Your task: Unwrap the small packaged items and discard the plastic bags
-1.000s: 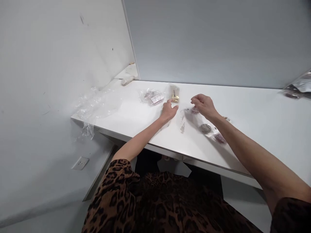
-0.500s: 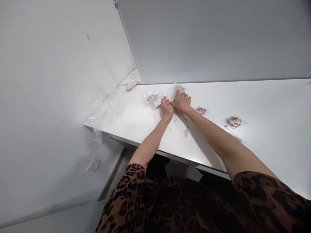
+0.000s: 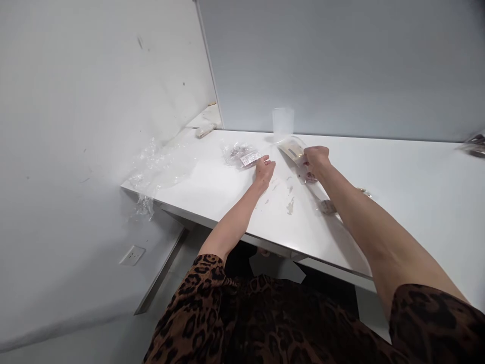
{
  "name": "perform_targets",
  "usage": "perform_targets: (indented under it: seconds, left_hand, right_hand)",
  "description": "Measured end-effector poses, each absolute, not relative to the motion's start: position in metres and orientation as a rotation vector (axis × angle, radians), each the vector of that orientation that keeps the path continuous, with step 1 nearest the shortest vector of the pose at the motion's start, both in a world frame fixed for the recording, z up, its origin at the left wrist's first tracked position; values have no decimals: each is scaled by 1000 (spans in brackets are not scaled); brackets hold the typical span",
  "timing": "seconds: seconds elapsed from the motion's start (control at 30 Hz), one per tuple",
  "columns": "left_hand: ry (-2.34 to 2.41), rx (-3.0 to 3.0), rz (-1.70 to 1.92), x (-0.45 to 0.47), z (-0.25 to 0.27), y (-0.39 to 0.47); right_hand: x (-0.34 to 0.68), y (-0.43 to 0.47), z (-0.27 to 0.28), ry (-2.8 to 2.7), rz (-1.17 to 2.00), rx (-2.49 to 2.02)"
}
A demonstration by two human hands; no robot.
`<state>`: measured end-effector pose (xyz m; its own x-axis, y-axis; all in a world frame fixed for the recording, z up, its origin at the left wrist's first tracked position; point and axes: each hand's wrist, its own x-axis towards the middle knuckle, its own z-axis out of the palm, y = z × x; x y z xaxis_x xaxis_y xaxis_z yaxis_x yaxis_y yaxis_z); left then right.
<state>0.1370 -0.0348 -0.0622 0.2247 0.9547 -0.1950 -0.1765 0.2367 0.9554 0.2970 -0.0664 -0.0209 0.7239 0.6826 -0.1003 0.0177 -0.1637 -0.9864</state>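
My right hand (image 3: 317, 157) is closed on the near right end of a clear plastic packet (image 3: 292, 150) with a yellowish card-like piece in it. The packet is tilted and slightly blurred. To its left, my left hand (image 3: 265, 171) rests by the table with its fingers apart and nothing in them. A crinkled clear packet with reddish-brown contents and a white printed label (image 3: 249, 158) lies just beyond its fingertips. Beneath my right hand is a small packet with purplish-red contents (image 3: 310, 177). A blurred brownish packet (image 3: 328, 206) sits beside my right forearm.
Crumpled clear plastic film (image 3: 157, 169) hangs over the left edge of the white table (image 3: 265, 217). A wrapped item (image 3: 205, 130) lies in the back left corner. A translucent sheet (image 3: 283, 121) stands near the grey partition (image 3: 341, 65). A dark, shiny item (image 3: 476, 145) is at far right.
My right hand has moved right and pulled the yellowish packet with it, tilting it. My left hand has stayed by the labelled packet. The translucent sheet now shows upright, and the view has shifted slightly.
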Motion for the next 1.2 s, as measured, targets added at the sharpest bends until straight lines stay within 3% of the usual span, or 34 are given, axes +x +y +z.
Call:
perform_targets:
  seconds: [0.23, 0.47, 0.6, 1.0, 1.2]
  left_hand:
    - [645, 674, 834, 141, -44, -55]
    - [543, 672, 861, 143, -42, -70]
    - [565, 723, 880, 152, -45, -86]
    - [650, 519, 485, 171, -16, -109]
    - [613, 513, 594, 177, -26, -102]
  right_hand:
    - [279, -135, -6, -490, 765, -1449]
    - [256, -198, -15, -817, 982, -1383]
    - [255, -199, -21, -942, 905, -1384]
    - [304, -202, 2, -694, 630, -1211]
    - [312, -206, 17, -587, 569, -1077]
